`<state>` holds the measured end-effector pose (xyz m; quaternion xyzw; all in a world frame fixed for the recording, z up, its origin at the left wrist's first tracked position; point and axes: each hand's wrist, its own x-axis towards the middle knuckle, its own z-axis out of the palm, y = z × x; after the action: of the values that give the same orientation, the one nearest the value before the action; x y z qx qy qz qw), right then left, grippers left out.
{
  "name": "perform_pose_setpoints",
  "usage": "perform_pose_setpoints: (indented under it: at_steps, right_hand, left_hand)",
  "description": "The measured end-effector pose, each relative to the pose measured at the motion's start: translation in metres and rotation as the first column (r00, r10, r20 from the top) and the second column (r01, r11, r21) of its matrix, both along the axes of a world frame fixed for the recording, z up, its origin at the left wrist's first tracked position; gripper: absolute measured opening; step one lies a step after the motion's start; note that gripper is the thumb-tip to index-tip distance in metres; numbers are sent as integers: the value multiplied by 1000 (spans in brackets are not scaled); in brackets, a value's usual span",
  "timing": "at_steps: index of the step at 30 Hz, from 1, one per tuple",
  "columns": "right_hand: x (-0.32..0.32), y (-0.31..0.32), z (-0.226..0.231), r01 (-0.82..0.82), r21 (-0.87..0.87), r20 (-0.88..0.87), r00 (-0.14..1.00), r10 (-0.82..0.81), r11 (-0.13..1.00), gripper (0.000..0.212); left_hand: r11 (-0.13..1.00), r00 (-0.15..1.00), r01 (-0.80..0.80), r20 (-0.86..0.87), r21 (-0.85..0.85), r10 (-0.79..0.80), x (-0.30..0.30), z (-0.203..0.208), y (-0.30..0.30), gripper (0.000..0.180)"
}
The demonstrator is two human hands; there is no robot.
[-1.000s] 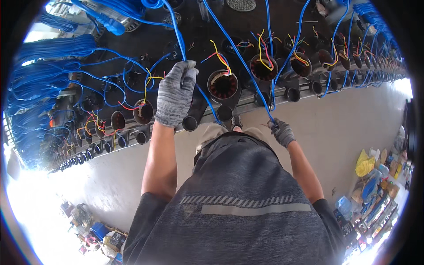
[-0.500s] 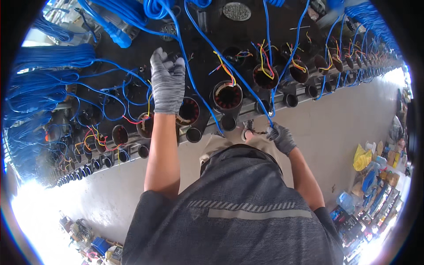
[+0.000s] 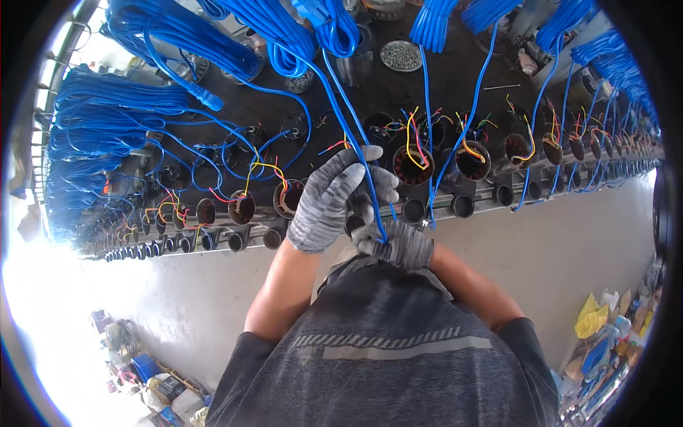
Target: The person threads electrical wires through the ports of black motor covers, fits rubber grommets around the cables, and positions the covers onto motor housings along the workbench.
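Observation:
My right hand (image 3: 400,245), in a grey knit glove, pinches a blue cable (image 3: 375,203) low down, in front of the bench edge. Fingers half curled, my gloved left hand (image 3: 331,196) is around the same cable a little higher up. The cable rises from there to a hanging blue coil (image 3: 334,32). Behind the left hand, a dark motor housing is mostly hidden, with a few coloured wires showing above it. Just to the right stands an open round motor stator (image 3: 413,165) with yellow and red wires sticking out.
A row of similar stators (image 3: 472,160) lines the dark bench (image 3: 455,85) on both sides. Coiled blue cables (image 3: 128,107) lie along its back. A round dish of small metal parts (image 3: 400,56) sits at the back. Clutter, including a yellow bag (image 3: 590,317), lies on the floor behind right.
My left hand has come down and right, from above the bench to the blue cable. My right hand has moved left with the cable, close to the left hand. The view has shifted.

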<state>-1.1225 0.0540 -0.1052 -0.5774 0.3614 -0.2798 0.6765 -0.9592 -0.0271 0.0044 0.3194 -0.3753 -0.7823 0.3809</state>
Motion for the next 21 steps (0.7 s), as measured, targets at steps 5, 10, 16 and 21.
perform_pose_setpoints:
  at_steps: [5,10,16,21]
  right_hand:
    - [-83,24,-41,269,35,-234,939,-254,963,18]
    - [-155,64,-28,448,-103,-394,801,-451,888,22]
    - [-191,99,-46,452,18,-440,805,-399,892,29]
    - [-194,153,-103,436,193,-588,768,-252,879,30]
  left_hand:
    - [945,861,-12,476,-328,176,7,-47,-24,32]
    - [532,91,774,892,-343,443,24,-92,-102,25]
    - [34,145,984,887,-177,439,-15,-147,-173,20]
    - [-303,217,950,859,-76,464,-49,-187,-174,13]
